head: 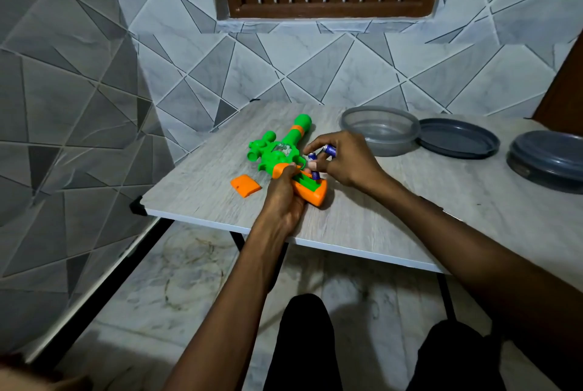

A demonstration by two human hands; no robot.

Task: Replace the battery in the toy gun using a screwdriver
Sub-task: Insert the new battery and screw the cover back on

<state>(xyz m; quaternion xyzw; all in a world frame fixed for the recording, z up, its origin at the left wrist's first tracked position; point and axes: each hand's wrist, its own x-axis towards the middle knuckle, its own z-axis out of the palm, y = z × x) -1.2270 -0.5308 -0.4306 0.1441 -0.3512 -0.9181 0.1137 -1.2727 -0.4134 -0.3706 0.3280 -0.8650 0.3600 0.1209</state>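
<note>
Soft, even indoor light fills the room, brightest on the tiled wall [362, 68] at upper centre. The left wall falls dim and grey. Straight edges bow toward the frame's corners. A blurred dark smear sits at lower left; the tabletop [410, 201] stays sharp, without glare.

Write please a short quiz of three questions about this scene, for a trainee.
1. True or false: the orange cover is fitted on the gun.
2. Which of the hands holds the batteries?
3. The clear bowl is: A) lidded, B) open, C) overturned.

Key
1. False; it lies on the table beside the gun.
2. The right hand; the left hand steadies the grip.
3. B.
</note>
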